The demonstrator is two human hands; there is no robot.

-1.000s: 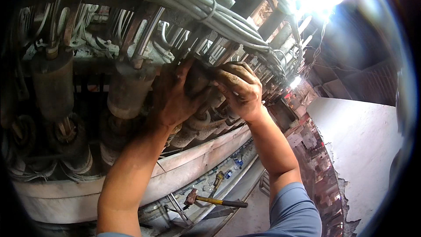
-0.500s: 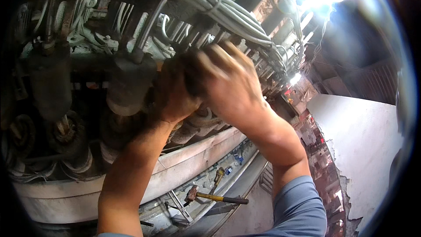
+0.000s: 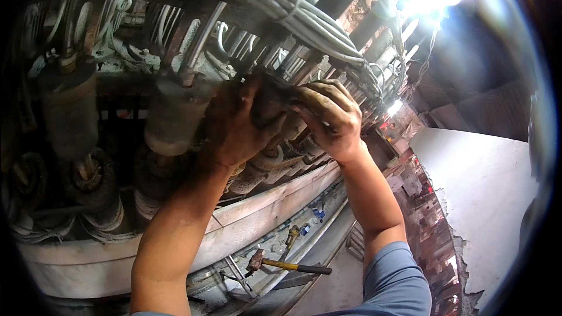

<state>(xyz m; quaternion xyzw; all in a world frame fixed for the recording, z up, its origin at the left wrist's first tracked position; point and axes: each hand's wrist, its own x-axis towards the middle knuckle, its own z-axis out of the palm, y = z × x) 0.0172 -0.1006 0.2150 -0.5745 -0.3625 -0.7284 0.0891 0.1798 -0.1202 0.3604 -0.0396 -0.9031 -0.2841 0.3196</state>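
My left hand [image 3: 243, 126] is wrapped round a dark, grimy cylindrical part [image 3: 270, 96] hanging below the machine's upper frame. At that part's right side, my right hand [image 3: 332, 116] has its fingers and thumb curled together, the tips meeting its edge. Whether anything small sits between those fingertips is hidden. To the left hang two similar grey cylinders, one nearer [image 3: 175, 117] and one farther left [image 3: 69, 108], each under a metal rod. Below them are round sockets [image 3: 88, 175] with pale rods in their centres.
A pale curved rail [image 3: 257, 213] runs beneath my forearms. On the ledge beyond it lie a hammer [image 3: 287, 264] with a yellow and black handle and a brass-coloured tool [image 3: 291, 237]. Thick pale cables [image 3: 281, 6] cross overhead. At right, a white panel [image 3: 480, 181] has a ragged edge.
My right hand has moved from on top of the dark cylinder to its right side, turning so the fingers curl inward. My left hand keeps nearly the same place.
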